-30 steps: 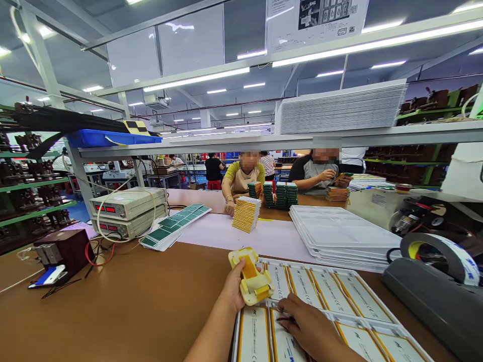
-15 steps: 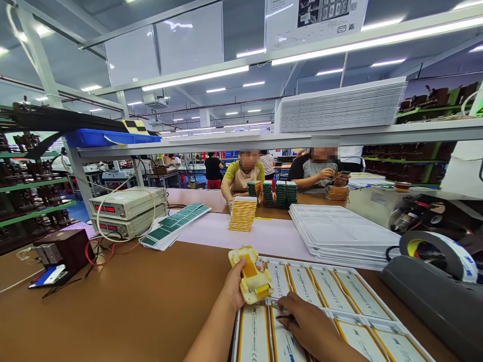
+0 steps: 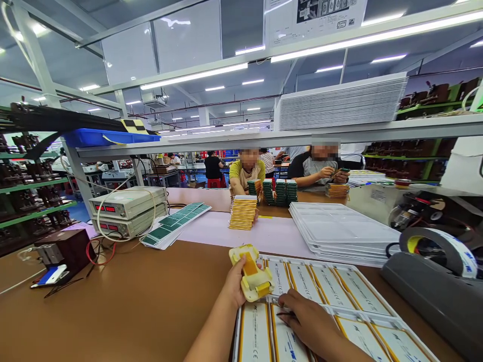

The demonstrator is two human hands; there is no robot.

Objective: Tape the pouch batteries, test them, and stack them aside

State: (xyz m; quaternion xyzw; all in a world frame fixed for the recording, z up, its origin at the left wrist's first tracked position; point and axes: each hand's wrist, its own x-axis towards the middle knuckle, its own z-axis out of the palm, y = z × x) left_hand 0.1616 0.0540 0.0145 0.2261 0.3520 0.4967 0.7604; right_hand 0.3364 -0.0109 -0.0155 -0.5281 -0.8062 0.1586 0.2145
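Observation:
My left hand [image 3: 236, 281] grips a pale yellow plastic fixture [image 3: 251, 274] with amber tape across its middle, tilted above the left edge of a white tray [image 3: 238, 327]. Flat white battery packs [image 3: 360, 291] with amber edges lie in the tray's compartments in two rows. Just right of the fixture, my right hand [image 3: 302, 319] is low over the front row, fingers curled. From its fingertips pokes a thin dark tool [image 3: 285, 314] that looks like tweezers, mostly hidden by the hand. A battery pack [image 3: 285, 337] with blue print lies under that hand.
Beyond the tray stand a stack of amber-edged packs [image 3: 242, 213] and piled white trays [image 3: 335, 226]. Right are a tape roll [image 3: 458, 256] and a grey rounded casing [image 3: 426, 296]. Left are green sheets [image 3: 175, 223], power supplies [image 3: 128, 206] and cables. Two co-workers sit opposite.
Both my hands stay almost still, with the fixture in the left. Across the table, a co-worker's arm has shifted, and a hand now shows behind the amber-edged stack.

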